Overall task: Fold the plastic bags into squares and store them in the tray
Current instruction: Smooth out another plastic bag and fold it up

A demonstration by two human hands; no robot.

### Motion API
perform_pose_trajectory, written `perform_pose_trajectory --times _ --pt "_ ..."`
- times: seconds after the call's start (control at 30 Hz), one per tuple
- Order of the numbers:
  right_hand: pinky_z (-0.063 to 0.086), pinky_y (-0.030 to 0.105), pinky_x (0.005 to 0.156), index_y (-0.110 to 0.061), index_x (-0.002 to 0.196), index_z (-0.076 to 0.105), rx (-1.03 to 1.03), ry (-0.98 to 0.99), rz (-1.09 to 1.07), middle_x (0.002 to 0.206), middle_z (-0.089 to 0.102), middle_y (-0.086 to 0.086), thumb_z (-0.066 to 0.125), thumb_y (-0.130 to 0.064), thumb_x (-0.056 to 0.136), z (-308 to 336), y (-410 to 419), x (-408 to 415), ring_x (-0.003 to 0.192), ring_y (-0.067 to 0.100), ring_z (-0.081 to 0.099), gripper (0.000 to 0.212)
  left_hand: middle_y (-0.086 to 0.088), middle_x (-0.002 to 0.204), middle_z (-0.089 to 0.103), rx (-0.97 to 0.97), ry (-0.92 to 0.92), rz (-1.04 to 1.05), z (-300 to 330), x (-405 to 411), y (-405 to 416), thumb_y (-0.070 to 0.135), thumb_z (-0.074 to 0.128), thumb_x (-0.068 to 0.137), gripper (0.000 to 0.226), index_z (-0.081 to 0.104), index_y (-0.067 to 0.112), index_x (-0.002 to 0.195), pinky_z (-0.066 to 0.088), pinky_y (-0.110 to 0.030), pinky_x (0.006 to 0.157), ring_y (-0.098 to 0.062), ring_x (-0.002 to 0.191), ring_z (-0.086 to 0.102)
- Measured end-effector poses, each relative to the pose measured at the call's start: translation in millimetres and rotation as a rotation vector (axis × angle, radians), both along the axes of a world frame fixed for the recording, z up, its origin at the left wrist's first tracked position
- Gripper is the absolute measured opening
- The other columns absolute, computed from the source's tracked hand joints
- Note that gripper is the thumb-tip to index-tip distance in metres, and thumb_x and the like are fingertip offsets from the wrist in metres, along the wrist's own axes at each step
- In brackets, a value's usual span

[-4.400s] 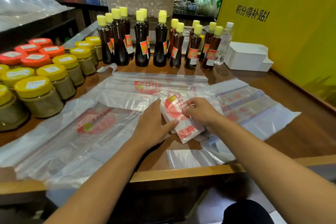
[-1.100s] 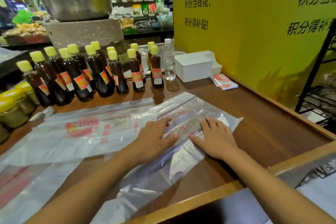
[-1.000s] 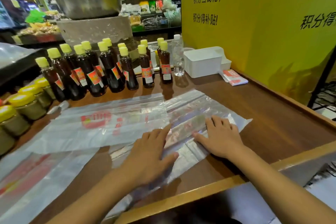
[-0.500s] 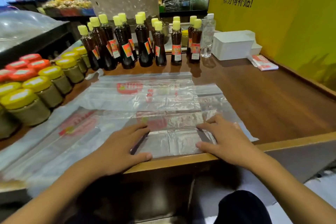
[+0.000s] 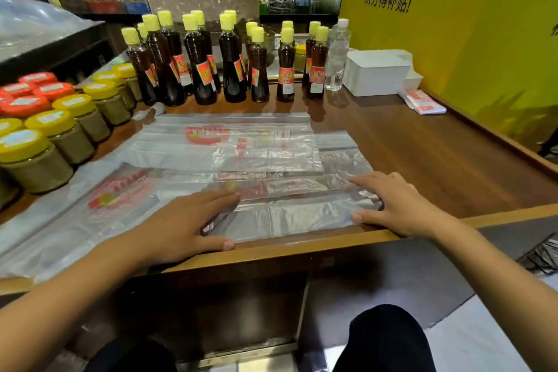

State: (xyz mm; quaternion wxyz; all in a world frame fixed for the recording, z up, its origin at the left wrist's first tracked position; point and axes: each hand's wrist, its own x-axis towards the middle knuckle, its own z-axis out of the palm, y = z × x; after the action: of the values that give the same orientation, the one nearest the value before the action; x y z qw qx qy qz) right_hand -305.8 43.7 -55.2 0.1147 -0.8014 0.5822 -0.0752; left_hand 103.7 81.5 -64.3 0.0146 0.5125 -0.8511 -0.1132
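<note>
Pressing flat with straight fingers, the left hand and right hand each keep a wide grip on the ends of a clear plastic bag at the desk front edge; white tray sits far behind

One head-worn wide-angle view looks forward and steeply down from close above the bench. Both grips sit low in the frame's centre, bottles stand beyond them, the person's knees below, edges bending outward.
</note>
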Motion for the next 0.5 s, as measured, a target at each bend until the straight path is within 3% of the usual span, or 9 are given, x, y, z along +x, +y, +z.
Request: perform_pose_trajectory --times 0.1,0.17,0.27,0.43,0.5 --pt "0.042 0.038 0.098 -0.043 0.144 0.043 -0.079 -0.071 -0.008 0.138 0.05 -0.016 0.07 -0.064 0.08 -2 2 3 0.118 0.017 0.045 0.072 0.021 0.163 0.022 -0.155 0.014 -0.035 2 -7 8 0.08 0.039 0.088 0.073 0.024 0.048 0.153 0.035 -0.023 0.105 -0.01 0.134 0.046" --pt "0.046 0.036 0.084 -0.039 0.127 0.053 -0.122 -0.076 0.002 0.123 0.058 -0.016 0.073 -0.061 0.079 -1 2 6 0.107 0.016 0.053 0.057 0.021 0.162 0.022 -0.199 0.011 -0.054 3 -11 11 0.077 0.032 0.09 0.063 0.036 0.047 0.144 0.042 -0.025 0.095 -0.012 0.12 0.055" --pt "0.042 0.036 0.073 -0.038 0.102 0.054 -0.135 -0.049 0.009 0.105 0.061 -0.016 0.073 -0.059 0.079 0 1 12 0.094 0.014 0.057 0.037 0.022 0.158 0.03 -0.193 0.003 -0.069 4 -10 9 0.076 0.028 0.09 0.048 0.051 0.045 0.12 0.046 -0.029 0.088 -0.014 0.112 0.059" --pt "0.049 0.039 0.085 -0.043 0.085 0.057 -0.084 -0.129 0.055 0.106 0.058 -0.018 0.07 -0.064 0.075 -3 -2 8 0.098 0.009 0.058 0.027 0.017 0.136 0.053 -0.219 0.092 -0.051 2 -6 4 0.066 0.034 0.092 0.04 0.063 0.038 0.098 0.05 -0.03 0.089 -0.007 0.113 0.058" --pt "0.046 0.029 0.093 -0.041 0.091 0.064 -0.061 -0.165 0.077 0.116 0.057 -0.018 0.074 -0.055 0.079 -2 -4 5 0.109 0.006 0.056 0.021 0.02 0.133 0.054 -0.16 0.166 -0.006 4 -3 6 0.071 0.036 0.091 0.042 0.063 0.038 0.094 0.05 -0.027 0.09 -0.002 0.112 0.056"
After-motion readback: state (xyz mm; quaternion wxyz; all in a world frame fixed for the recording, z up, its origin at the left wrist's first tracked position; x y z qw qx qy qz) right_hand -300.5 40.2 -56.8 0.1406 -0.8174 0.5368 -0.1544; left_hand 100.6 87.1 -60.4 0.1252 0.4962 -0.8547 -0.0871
